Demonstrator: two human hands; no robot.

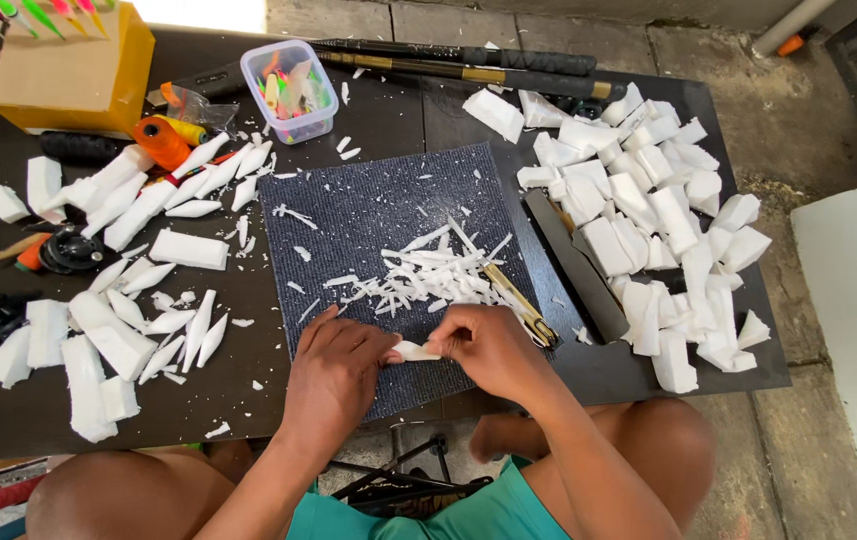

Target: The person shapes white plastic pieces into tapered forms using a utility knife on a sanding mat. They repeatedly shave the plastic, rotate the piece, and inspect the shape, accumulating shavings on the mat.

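1. Head view: the left hand [334, 368] and right hand [489, 345] meet over the near edge of a dark mat [389, 260] on the table [9, 420], sharing one small white foam piece [415, 351].
2. Left fingers are pressed together, pinching the piece's left end; right fingers are curled shut on its right end. Whether the right hand also holds a blade, I cannot tell.
3. The piece lies nearly level, its long axis running left to right between the hands, the narrower end towards the left hand.
4. The step in hand looks like trimming this piece: thin white shavings [429, 275] are heaped on the mat just beyond the hands.
5. A next cut would call for a firm pinch at the left end and a stroke running along the long axis, away from the fingers.
6. Tapered finished pieces [184, 335] lie on the left of the table; rough foam blocks [664, 230] are piled on the right, beside a dark file [577, 265].
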